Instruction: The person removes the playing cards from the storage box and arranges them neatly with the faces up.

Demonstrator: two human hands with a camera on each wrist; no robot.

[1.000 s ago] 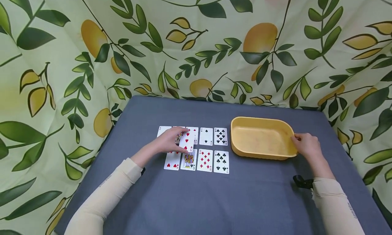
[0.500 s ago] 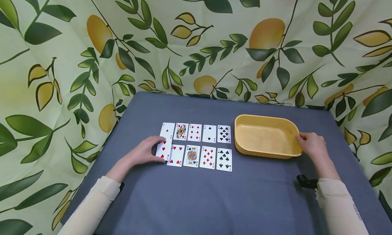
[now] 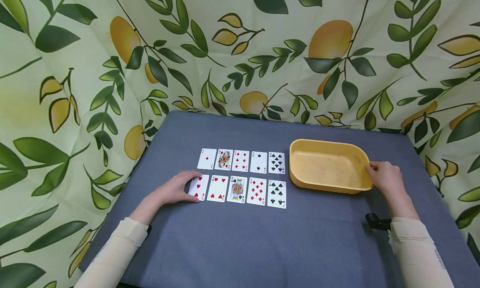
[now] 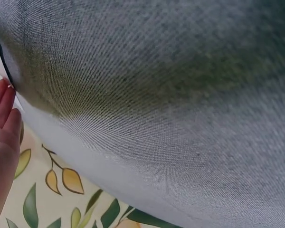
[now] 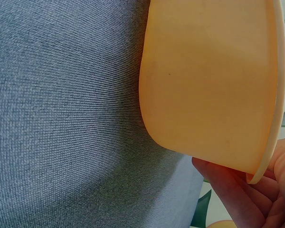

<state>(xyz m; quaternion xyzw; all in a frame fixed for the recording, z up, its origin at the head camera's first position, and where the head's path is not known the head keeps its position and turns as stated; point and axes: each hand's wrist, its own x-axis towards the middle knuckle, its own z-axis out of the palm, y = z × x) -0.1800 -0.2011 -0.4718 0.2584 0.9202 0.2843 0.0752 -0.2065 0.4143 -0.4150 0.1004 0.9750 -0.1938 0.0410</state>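
In the head view my left hand (image 3: 174, 191) is at the left end of the front row of cards. Its thumb and fingers grip the top and bottom edges of a three of hearts (image 3: 198, 187), which lies flat on the cloth. Beside that card are another heart card (image 3: 217, 188) and a king (image 3: 237, 189). On the right, my right hand (image 3: 386, 179) pinches the right rim of a yellow plastic basin (image 3: 294, 171). The right wrist view shows fingers (image 5: 228, 190) under that rim (image 5: 279, 95); the left wrist view shows mostly cloth, with the left hand (image 4: 2, 142) at its edge.
A back row holds an ace of diamonds (image 3: 207, 159), a queen (image 3: 223, 159) and several more face-up cards. Dark blue-grey cloth (image 3: 240, 242) covers the table. A leaf-and-fruit patterned curtain (image 3: 210, 42) hangs behind and at both sides.
My left hand has carried the three of hearts leftward from above the king and lowered it to the front row's left end. The right hand keeps its hold on the basin's rim.
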